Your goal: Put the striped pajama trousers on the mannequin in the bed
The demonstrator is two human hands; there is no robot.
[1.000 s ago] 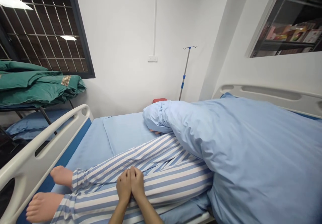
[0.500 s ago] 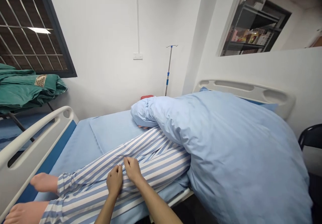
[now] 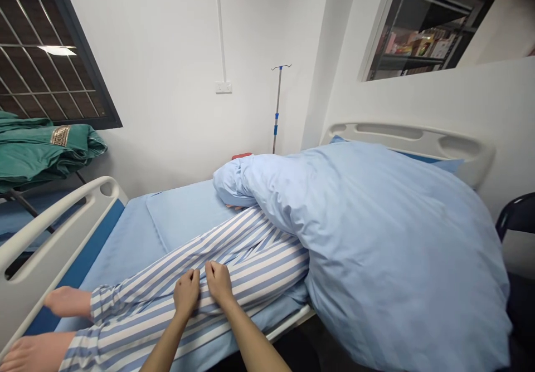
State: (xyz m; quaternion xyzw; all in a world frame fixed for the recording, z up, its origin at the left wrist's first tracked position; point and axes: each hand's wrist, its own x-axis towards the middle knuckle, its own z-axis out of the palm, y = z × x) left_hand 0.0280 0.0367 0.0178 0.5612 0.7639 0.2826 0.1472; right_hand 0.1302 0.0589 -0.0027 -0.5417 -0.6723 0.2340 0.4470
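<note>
My left hand (image 3: pixel 186 293) is curled into a fist over the nearer leg of a figure lying on the bed. Close beside it on the right, my right hand (image 3: pixel 219 283) is also closed, with a small gap between the two. Nothing shows in either fist; whether they press on the cloth I cannot tell. Blue-and-white striped trousers (image 3: pixel 259 269) cover both legs. The bare feet (image 3: pixel 39 352) look like a mannequin's and point left. A bunched light blue quilt (image 3: pixel 376 238) hides the upper body, and a few fingertips (image 3: pixel 234 206) peek out at its edge.
The bed's footboard (image 3: pixel 62 210) stands at left, its headboard (image 3: pixel 443 138) at right. Behind the bed are an IV pole (image 3: pixel 277 104) and a red object (image 3: pixel 241 156). Green folded bedding (image 3: pixel 45 155) lies at far left. A dark chair (image 3: pixel 516 216) stands at right.
My fists, earlier pressed side by side, have parted slightly and stay over the striped leg. The view has swung to the right. The quilt and legs look undisturbed.
</note>
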